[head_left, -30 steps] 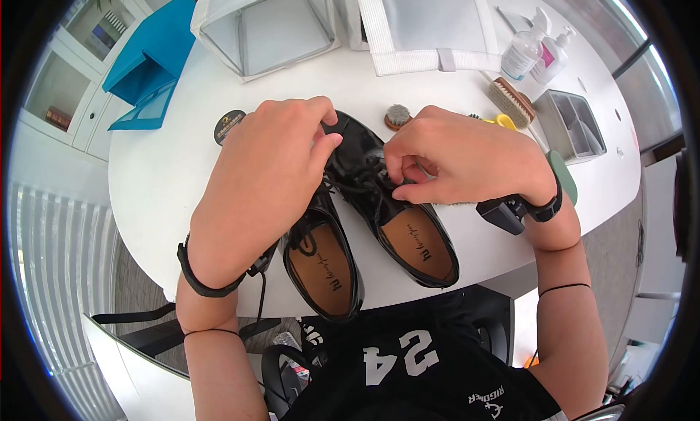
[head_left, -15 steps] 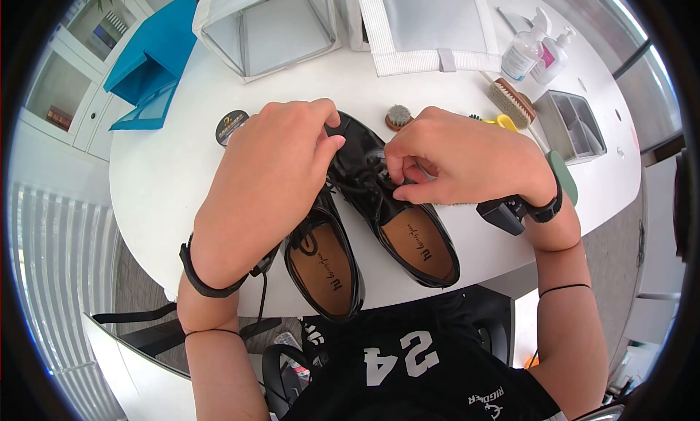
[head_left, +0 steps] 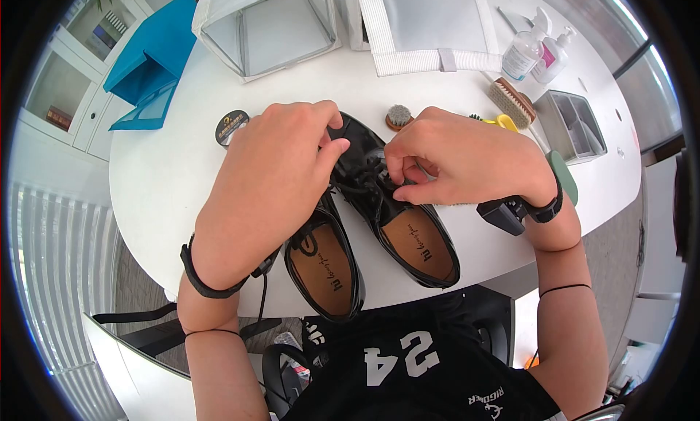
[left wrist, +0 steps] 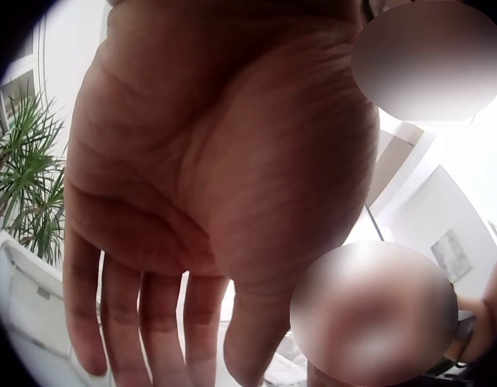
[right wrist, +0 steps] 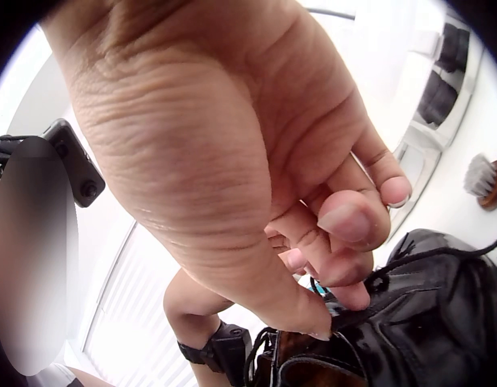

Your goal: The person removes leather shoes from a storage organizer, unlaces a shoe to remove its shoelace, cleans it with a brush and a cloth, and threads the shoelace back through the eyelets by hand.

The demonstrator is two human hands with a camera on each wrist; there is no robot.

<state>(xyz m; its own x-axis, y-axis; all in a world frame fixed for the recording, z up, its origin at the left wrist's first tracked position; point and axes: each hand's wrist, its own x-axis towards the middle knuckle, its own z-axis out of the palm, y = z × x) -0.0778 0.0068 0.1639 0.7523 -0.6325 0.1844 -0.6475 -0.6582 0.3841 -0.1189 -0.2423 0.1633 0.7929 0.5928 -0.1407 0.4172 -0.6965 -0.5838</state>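
Observation:
Two black glossy lace-up shoes lie side by side, a left shoe (head_left: 324,264) and a right shoe (head_left: 420,244), with tan insoles. My left hand (head_left: 273,177) is over the left shoe's front, its thumb and index finger apart by the right shoe's toe; it hides much of the left shoe. In the left wrist view the palm (left wrist: 208,161) faces the camera with loose fingers. My right hand (head_left: 467,158) is at the right shoe's laces, fingers curled. The right wrist view shows its thumb and fingertips (right wrist: 341,310) close together at a black shoelace (right wrist: 450,255).
Beyond the shoes stand a small round brush (head_left: 399,117), a round tin (head_left: 232,126), a larger brush (head_left: 512,102), a grey divided box (head_left: 570,126) and pump bottles (head_left: 520,55). White fabric boxes (head_left: 266,34) and a blue case (head_left: 149,64) line the back.
My left hand has shifted slightly to the right, its thumb farther over the right shoe. The right hand and both shoes have hardly moved.

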